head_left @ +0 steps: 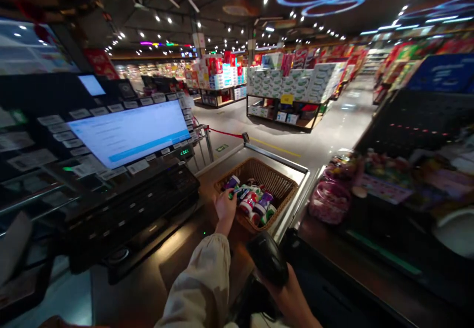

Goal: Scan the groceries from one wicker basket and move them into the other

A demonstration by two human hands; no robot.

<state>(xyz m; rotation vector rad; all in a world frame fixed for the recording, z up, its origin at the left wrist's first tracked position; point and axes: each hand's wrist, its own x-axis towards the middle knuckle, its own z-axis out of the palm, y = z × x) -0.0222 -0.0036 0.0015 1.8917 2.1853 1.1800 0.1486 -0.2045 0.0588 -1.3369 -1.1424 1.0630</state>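
Note:
My left hand (225,205) reaches over the rim of a woven wicker basket (259,172) and closes around a small green-and-white packaged item (234,191). The basket sits in a steel-edged checkout tray (281,158) and holds several small bottles and packets (255,202) with colourful labels. My right hand (287,296) grips a black handheld barcode scanner (267,258), with its head tilted toward the basket. A cream puffed sleeve (200,283) covers my left forearm.
A bright checkout monitor (129,133) stands on a dark counter left of the tray, with labelled keys around it. A dark counter with packaged goods (385,180) lies to the right. Behind the tray, a red rope barrier (225,132) and stacked boxes (292,84) stand on the shop floor.

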